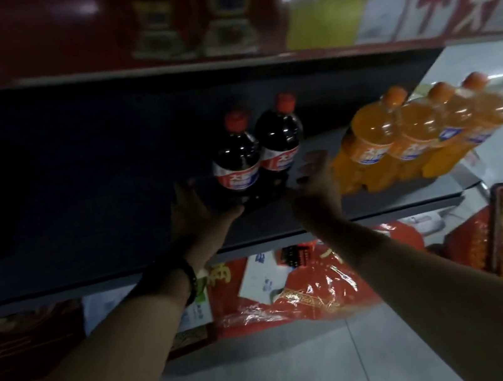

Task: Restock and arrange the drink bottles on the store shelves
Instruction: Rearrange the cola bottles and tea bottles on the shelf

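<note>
Head view: left hand [191, 211] spread, fingers straight, thumb near the base of the left of two cola bottles [236, 163]. Right hand [314, 180] loosely bent beside the right one, nothing seen in it; contact unclear, blurred. Bottles stood upright mid-shelf [347, 219], set back from the front edge. Open board to their left, dark. Orange soda bottles [378, 144] in a row close on the right, to the shelf end. Upper shelf [223, 59] low overhead. Red basket [498, 217] cut off at right; red packets [292, 292] below.
</note>
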Motion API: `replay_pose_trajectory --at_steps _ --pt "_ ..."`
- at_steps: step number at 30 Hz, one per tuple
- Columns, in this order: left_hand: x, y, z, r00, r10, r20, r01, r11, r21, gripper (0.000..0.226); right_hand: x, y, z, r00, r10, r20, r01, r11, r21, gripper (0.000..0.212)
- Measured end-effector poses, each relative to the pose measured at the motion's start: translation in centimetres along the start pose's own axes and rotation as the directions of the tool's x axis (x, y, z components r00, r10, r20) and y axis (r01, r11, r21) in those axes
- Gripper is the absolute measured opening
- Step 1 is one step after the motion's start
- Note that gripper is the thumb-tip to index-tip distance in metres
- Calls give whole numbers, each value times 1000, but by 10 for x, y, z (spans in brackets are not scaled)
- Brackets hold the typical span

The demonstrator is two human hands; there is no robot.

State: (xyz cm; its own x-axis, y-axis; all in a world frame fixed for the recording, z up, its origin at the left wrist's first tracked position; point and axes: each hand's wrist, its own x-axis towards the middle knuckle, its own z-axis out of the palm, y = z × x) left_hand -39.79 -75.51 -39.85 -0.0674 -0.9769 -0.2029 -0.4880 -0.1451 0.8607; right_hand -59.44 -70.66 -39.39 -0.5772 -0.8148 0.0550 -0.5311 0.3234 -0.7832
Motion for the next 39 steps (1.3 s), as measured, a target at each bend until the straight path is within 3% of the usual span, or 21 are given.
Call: replay_pose_trajectory --at_steps 3,6,10,12,15,17,28,39 --pt "13 13 18 1000 16 15 -16 1000 26 114 32 7 -1 990 80 115 -78 997 -26 98" --pt "15 20 38 998 55 0 -55 998 -2 113 50 7 0 981 44 187 -48 999 15 111" --pt "12 19 50 992 70 -110 -76 995 -58 107 63 22 11 965 -106 240 76 988 131 86" --pt "12 17 51 989 93 -112 -100 993 -58 104 65 26 17 953 -164 256 128 980 152 88" --pt "15 12 45 988 126 -90 -128 991 -22 106 57 14 11 952 -179 249 155 981 115 101" --pt "16 9 38 984 163 -77 -163 987 11 102 48 6 3 946 -183 269 180 983 37 95" --pt "16 -17 13 979 199 -48 -196 979 59 103 11 2 5 933 -204 297 194 979 64 85" --pt "19 -19 16 990 140 -12 -140 990 14 107 14 6 13 933 -200 300 190 980 64 86"
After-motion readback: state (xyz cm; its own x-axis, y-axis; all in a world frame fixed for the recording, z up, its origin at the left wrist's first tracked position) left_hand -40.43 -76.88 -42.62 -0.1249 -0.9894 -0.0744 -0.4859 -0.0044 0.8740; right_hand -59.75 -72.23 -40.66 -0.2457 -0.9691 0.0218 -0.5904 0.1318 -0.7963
